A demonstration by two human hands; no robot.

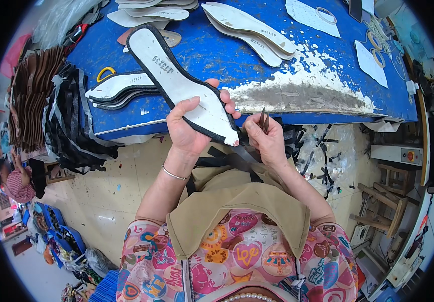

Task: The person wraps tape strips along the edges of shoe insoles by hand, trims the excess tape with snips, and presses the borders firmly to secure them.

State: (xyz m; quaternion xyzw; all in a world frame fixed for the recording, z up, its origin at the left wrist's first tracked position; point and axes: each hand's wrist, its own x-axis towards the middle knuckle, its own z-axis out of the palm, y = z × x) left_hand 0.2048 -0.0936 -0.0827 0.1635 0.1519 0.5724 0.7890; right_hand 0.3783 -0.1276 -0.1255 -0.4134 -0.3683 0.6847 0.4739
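My left hand [192,126] grips a white shoe insole with a black edging [177,80], holding it by its narrow heel end with the toe pointing away over the table. My right hand [266,137] is closed on a small dark tool, probably scissors [263,120], right at the heel tip of the insole. Black strips [227,161] lie on my lap below both hands.
The blue worktable [277,55] with worn paint carries stacks of white insoles [249,30], a few black-edged insoles [119,90], paper patterns [310,15] and tape rings [326,15]. Black straps [71,121] hang at the left edge. Wooden stools [388,196] stand to the right.
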